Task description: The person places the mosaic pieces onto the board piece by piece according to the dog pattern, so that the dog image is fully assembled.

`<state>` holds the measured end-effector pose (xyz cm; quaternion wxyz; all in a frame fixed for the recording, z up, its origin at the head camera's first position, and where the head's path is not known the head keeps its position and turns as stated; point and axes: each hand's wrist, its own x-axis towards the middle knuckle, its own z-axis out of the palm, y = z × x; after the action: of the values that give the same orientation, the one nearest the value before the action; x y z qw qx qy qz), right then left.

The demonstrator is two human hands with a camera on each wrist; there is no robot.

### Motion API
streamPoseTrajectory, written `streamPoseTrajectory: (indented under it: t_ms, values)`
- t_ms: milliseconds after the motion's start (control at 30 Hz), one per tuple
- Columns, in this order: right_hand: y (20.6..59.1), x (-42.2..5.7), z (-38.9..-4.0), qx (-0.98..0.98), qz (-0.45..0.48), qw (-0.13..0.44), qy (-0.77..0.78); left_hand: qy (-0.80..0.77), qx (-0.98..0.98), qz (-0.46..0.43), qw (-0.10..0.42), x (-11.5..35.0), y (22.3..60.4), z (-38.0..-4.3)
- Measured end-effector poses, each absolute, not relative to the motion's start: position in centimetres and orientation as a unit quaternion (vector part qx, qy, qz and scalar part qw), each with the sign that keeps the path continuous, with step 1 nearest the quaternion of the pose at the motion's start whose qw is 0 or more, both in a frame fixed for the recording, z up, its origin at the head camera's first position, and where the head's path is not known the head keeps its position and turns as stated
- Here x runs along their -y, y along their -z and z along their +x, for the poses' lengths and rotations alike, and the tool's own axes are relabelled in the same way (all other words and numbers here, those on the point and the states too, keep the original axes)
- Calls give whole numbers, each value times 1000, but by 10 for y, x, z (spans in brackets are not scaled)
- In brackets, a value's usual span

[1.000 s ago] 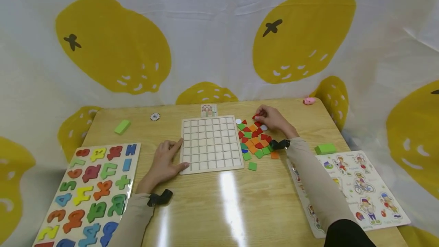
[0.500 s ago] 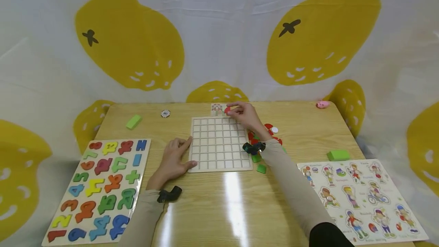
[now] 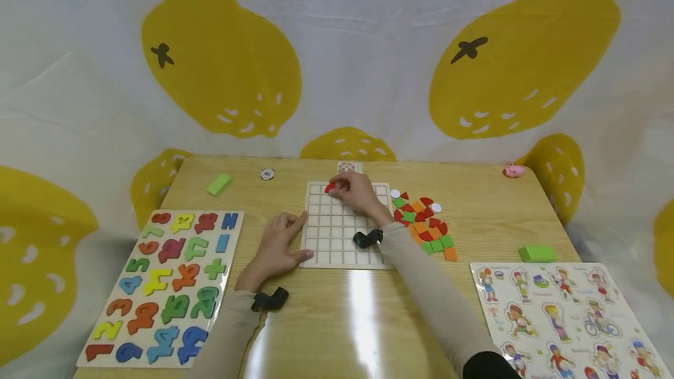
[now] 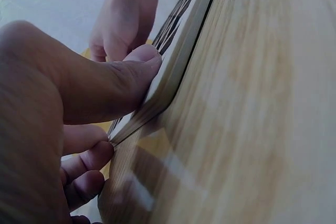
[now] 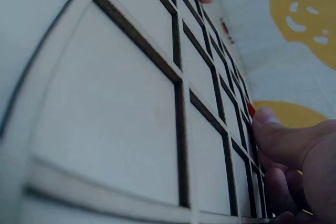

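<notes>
Right fingers: one red piece; one gridded board.

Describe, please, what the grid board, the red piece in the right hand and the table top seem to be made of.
Grid board: probably matte wood or plywood, given its tan edge and dark-sided dividers. Red piece: evenly coloured, perhaps painted wood or plastic; too small to tell. Table top: glossy wood or wood-look laminate, with grain streaks and reflections.
</notes>
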<state>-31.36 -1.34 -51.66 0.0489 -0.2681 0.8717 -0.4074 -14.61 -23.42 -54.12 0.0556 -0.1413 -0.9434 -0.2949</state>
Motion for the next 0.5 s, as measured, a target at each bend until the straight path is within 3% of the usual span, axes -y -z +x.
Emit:
streamPoseTrajectory:
  t_ms: [500]
  values:
    - [516, 20, -309, -890, -249, 29, 379, 290, 947, -130, 36, 232, 539, -145]
